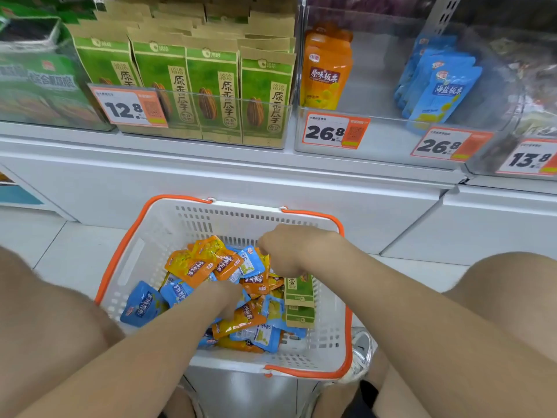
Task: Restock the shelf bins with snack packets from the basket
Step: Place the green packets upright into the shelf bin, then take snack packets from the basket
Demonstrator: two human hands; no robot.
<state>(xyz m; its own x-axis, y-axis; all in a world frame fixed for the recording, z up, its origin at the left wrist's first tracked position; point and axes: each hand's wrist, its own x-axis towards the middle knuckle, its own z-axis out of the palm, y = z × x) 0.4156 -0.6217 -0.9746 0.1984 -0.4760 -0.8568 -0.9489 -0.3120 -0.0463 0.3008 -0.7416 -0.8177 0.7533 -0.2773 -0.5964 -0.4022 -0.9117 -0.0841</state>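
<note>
At lower centre, the white basket (193, 218) holds a heap of orange and blue snack packets (196, 267). The left hand (224, 294) reaches into the heap, its fingers hidden. The right hand (289, 251) curls over the packets, and I cannot tell whether it grips one. Shelf bins (388, 137) span the top of the frame.

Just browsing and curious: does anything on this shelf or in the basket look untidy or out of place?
Slightly. On the shelf, the blue packets slump sideways instead of standing straight, and the orange packets fill only the left of their bin. In the basket, loose packets lie in a mixed heap.
</note>
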